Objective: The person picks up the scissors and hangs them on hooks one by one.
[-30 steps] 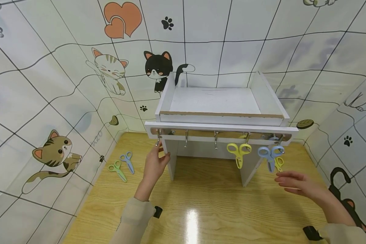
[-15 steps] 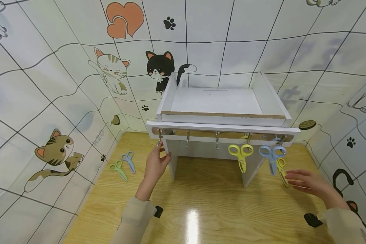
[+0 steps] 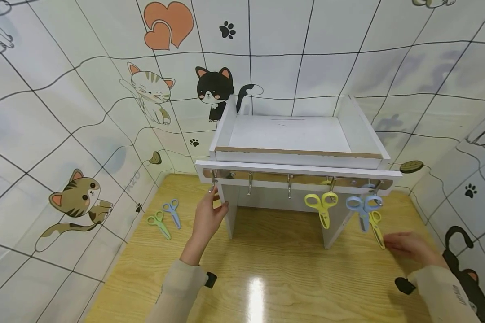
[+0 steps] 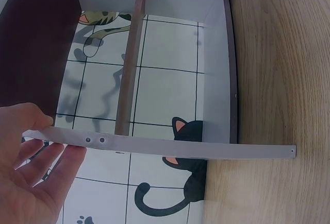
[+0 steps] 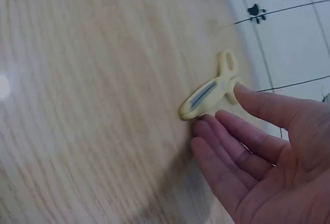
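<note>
My left hand [image 3: 207, 215] grips the left side panel of a small white shelf rack [image 3: 233, 220]; in the left wrist view the thumb is on one face of the panel edge [image 4: 154, 145], fingers on the other. At the right of the table, my right hand [image 3: 412, 247] is beside a pair of yellow scissors [image 3: 376, 229] lying flat. The right wrist view shows its fingers loosely bent, fingertips close to the scissors' blade end [image 5: 198, 100]; whether they touch is unclear. From the rack's hooks hang yellow scissors [image 3: 323, 208] and blue scissors [image 3: 363, 211].
Green scissors [image 3: 159, 223] and another blue pair [image 3: 172, 213] lie on the wooden table [image 3: 291, 273] at the left. Three hooks along the metal strip [image 3: 266, 177] carry nothing. Cat-patterned walls [image 3: 299, 54] enclose the table at the back and sides.
My right hand has moved down and slightly right, beside the yellow scissors on the table. The left hand keeps its grip on the panel. The view has shifted slightly.
</note>
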Demonstrator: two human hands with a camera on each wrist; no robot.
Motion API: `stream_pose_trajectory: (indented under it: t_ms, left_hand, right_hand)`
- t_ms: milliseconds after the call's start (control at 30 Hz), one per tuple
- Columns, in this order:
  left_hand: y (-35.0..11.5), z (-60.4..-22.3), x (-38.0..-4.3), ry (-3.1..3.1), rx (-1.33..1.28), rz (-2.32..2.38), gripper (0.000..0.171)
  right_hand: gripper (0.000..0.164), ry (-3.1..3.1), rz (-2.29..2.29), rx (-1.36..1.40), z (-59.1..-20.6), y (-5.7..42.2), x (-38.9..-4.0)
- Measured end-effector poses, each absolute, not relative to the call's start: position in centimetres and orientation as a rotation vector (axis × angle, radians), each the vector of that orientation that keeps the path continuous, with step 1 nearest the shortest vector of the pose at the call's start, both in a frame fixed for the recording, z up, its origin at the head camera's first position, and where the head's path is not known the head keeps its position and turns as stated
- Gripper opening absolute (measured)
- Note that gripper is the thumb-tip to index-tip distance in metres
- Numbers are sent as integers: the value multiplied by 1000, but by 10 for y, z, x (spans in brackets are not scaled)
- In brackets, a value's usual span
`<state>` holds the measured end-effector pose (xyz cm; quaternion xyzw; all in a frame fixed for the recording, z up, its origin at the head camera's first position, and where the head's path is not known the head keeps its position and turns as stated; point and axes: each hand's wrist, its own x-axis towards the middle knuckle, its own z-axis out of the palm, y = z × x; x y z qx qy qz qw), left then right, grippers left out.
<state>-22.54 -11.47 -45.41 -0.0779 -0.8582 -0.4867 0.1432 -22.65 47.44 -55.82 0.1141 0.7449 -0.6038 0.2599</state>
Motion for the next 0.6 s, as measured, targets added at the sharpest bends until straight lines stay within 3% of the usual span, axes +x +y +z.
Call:
stream_pose_trajectory:
  t_ms: [367, 600]
  left_hand:
    - [-115, -455, -227, -2479, -228, -1397, 52]
    - [-114, -454, -226, -2477, -223, -1403, 52]
  right_hand:
    - [37, 2397, -1245, 491, -559, 452, -228]
    - [29, 2595, -897, 440, -559, 445, -230]
